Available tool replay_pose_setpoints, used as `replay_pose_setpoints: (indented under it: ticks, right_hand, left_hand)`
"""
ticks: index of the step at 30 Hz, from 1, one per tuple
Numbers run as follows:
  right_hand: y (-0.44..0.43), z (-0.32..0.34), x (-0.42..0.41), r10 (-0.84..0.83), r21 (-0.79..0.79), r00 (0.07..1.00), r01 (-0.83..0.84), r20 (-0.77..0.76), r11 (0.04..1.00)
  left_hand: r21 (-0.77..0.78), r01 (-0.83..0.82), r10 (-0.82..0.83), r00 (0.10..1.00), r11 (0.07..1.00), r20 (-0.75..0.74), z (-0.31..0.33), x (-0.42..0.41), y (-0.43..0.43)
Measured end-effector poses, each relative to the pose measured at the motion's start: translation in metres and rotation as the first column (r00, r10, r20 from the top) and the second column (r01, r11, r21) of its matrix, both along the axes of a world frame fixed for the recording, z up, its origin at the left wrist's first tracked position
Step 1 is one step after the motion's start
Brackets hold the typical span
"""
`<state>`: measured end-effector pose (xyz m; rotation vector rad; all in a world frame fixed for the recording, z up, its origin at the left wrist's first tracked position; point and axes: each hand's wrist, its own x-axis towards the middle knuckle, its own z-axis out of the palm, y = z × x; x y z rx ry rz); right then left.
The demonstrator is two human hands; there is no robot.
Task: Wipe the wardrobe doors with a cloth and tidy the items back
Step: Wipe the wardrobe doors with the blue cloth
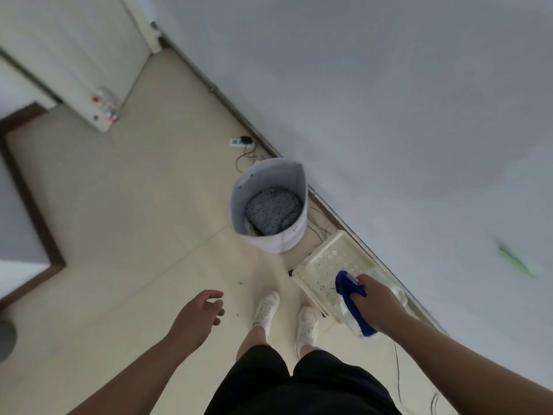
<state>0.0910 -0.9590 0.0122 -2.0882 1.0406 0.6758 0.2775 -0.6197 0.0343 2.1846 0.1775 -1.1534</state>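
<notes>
My right hand (377, 304) grips a blue cloth (351, 298) together with what looks like a clear bottle (353, 320), held low over a pale perforated plastic basket (321, 265) on the floor. My left hand (201, 313) hangs free above the tiles, fingers loosely curled and holding nothing. The large white surface (389, 100) on the right runs along the floor's edge; I cannot tell whether it is the wardrobe door or a wall.
A white fabric hamper (287, 241) with patterned clothing inside stands on the tiles by the white surface. A power strip (241, 141) and loose cables lie behind it. My white shoes (266, 307) are below. A white door and dark-trimmed edges sit at the left.
</notes>
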Motion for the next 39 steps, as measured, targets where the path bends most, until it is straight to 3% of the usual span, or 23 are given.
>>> replay_pose_setpoints:
  ticks: [5, 9, 14, 21, 26, 32, 39]
  right_hand:
    - [0.021, 0.003, 0.049, 0.279, -0.01, 0.96, -0.279, 0.018, 0.96]
    - [0.075, 0.013, 0.098, 0.488, -0.018, 0.871, -0.488, 0.053, 0.873]
    - [0.18, 0.026, 0.143, 0.684, 0.052, 0.72, -0.692, 0.115, 0.72]
    - [0.32, 0.032, 0.167, 0.847, 0.031, 0.515, -0.856, 0.13, 0.515]
    - [0.38, 0.03, 0.172, 0.925, 0.029, 0.376, -0.927, 0.054, 0.375]
    - [0.443, 0.023, 0.192, 0.987, 0.003, 0.158, -0.987, -0.043, 0.158]
    - [0.545, 0.015, 0.219, 0.99, 0.012, -0.129, -0.992, -0.054, -0.128]
  left_hand:
    - [-0.022, -0.365, 0.365, 0.931, 0.931, -0.015, 0.005, -0.07, 0.077]
    - [-0.037, -0.62, 0.618, 0.785, 0.784, -0.04, 0.012, -0.133, 0.132]
    - [-0.026, -0.81, 0.809, 0.587, 0.586, -0.027, 0.011, -0.208, 0.194]
    - [-0.027, -0.928, 0.926, 0.374, 0.373, -0.046, 0.0, -0.292, 0.268]
    - [-0.025, -0.973, 0.974, 0.228, 0.228, 0.006, 0.004, -0.321, 0.31]
    - [-0.022, -0.999, 0.999, 0.035, 0.036, 0.026, 0.005, -0.341, 0.333]
    - [0.015, -0.967, 0.967, -0.253, -0.253, 0.042, 0.009, -0.354, 0.349]
